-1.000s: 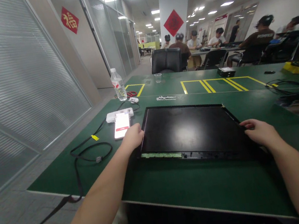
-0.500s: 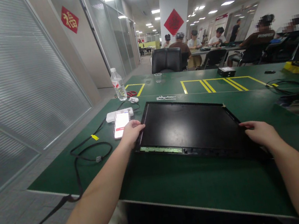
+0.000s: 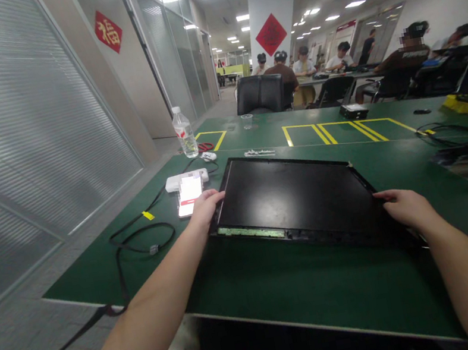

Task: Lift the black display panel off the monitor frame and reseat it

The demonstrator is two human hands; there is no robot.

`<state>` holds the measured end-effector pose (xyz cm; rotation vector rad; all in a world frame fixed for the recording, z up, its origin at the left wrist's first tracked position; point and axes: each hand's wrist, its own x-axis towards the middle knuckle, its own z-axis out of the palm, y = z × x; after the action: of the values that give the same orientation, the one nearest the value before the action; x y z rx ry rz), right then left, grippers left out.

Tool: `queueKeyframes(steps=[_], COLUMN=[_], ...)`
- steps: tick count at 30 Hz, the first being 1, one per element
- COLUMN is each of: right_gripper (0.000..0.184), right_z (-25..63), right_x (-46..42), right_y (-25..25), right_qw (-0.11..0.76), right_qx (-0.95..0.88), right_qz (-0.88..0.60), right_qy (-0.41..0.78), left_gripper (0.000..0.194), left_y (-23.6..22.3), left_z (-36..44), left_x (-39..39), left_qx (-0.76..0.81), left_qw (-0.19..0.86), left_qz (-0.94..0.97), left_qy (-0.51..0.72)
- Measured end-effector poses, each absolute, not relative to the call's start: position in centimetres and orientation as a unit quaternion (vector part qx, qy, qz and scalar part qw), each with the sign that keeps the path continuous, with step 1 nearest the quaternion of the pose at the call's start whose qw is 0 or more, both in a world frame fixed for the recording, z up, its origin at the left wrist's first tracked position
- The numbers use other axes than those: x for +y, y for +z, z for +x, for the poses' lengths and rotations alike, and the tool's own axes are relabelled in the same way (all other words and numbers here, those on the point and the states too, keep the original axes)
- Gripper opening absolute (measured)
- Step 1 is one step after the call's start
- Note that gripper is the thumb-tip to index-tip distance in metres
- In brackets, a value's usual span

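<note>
Two bare hands — the left hand [image 3: 208,208] and the right hand [image 3: 408,209] — grip opposite side edges of a dark display panel [image 3: 295,197] above a green table [image 3: 254,292]; a lit phone [image 3: 190,195] lies near the left wrist, a water bottle [image 3: 185,132] standing beyond.
</note>
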<state>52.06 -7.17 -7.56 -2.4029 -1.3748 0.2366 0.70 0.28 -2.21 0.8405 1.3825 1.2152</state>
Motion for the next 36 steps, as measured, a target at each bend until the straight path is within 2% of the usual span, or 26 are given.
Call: queueKeyframes(steps=[16,23,26,36], right_gripper=[0.053,0.053,0.053,0.054], right_z=[52.3,52.3,52.1,52.1], right_x=[-7.1,-7.2,-7.2,-7.1], right_y=[-7.7,-7.8,-7.5,-7.6], right_qw=[0.194,0.201,0.194,0.181], right_qx=[-0.492,-0.493,-0.491,-0.499], right_qz=[-0.844,-0.842,-0.844,-0.842], right_qy=[0.091,0.087,0.095,0.096], left_gripper=[0.040,0.071,0.077,0.047], left_y=[-3.9,-4.6,-4.0,-2.3], left_z=[0.2,-0.5,-0.2,0.7], left_x=[2.0,2.3,1.6,0.0], left_qx=[0.509,0.480,0.488,0.529], left_qw=[0.611,0.637,0.640,0.607], left_qz=[0.302,0.331,0.335,0.355], left_qy=[0.526,0.505,0.490,0.475])
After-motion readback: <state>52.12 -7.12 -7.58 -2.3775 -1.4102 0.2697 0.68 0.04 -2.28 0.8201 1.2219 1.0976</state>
